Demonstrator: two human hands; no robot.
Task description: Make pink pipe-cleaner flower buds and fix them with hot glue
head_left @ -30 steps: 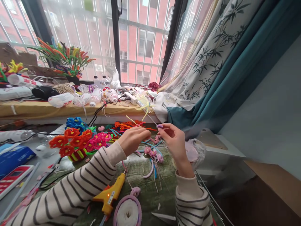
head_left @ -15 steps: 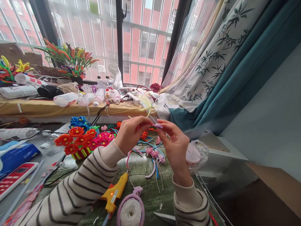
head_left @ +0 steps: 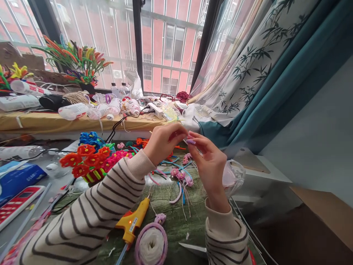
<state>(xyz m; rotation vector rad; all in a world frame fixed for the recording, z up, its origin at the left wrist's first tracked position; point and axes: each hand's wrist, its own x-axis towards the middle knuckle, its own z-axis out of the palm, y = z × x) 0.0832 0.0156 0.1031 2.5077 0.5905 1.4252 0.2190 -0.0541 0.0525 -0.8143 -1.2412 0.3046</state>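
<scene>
A small purple pipe-cleaner piece (head_left: 191,141) sits between my two raised hands above the work table. My right hand (head_left: 210,158) pinches it between thumb and fingertips. From the left, my left hand (head_left: 167,144) is closed at the same piece, its fingertips partly hiding what they grip. Below lie pink pipe-cleaner flowers (head_left: 180,175) with thin pale stems and a curved lilac pipe cleaner (head_left: 176,195). A yellow glue gun (head_left: 135,220) with a lit orange light rests near my left forearm, beside a white roll ringed in purple (head_left: 151,243).
A scissor blade (head_left: 192,248) lies by my right sleeve. Orange pipe-cleaner flowers (head_left: 85,158) stand left, near a red calculator (head_left: 20,202) and blue packet (head_left: 22,181). Plastic bottles (head_left: 73,111) lie along the window sill. A clear plastic container (head_left: 233,175) is beyond my right wrist.
My left hand has moved right and slightly up, closer to my right hand, so the gap between their fingertips is smaller. The purple piece has turned a little. The view has tilted slightly downward.
</scene>
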